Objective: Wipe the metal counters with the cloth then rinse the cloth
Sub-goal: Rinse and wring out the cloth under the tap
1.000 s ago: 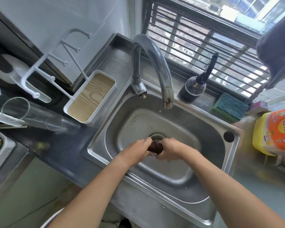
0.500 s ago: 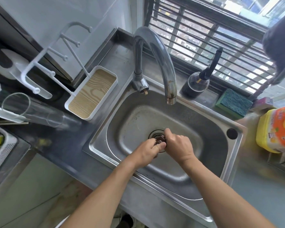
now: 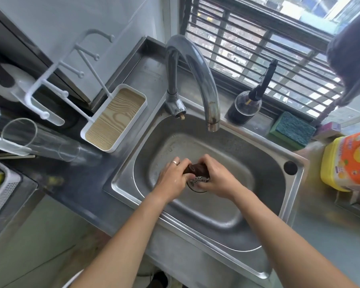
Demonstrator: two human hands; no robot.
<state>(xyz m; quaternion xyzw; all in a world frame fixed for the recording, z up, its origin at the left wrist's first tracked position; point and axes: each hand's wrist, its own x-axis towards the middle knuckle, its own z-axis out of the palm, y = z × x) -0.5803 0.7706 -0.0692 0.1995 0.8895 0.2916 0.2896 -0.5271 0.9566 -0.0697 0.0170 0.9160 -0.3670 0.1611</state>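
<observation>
A dark brown cloth [image 3: 196, 169], bunched into a tight wad, is held over the drain strainer [image 3: 199, 180] of the steel sink [image 3: 256, 163]. My left hand [image 3: 173, 179] grips its left end and my right hand [image 3: 216, 178] grips its right end, both with curled fingers. Only a small part of the cloth shows between the hands. The curved faucet [image 3: 197, 75] arches above the basin; no water runs from its spout. The metal counter [image 3: 146, 73] surrounds the sink.
A white rack with a wood-grain tray [image 3: 114, 119] and clear glasses [image 3: 40, 140] stand left of the sink. A dark bottle [image 3: 244, 109], a green sponge [image 3: 292, 129] and a yellow-orange detergent jug [image 3: 349, 163] sit behind and right. A dark cloth [image 3: 353, 53] hangs at upper right.
Both hands stay over the drain, shifting their grip and turning the wadded cloth between them. More of the cloth and the strainer shows now.
</observation>
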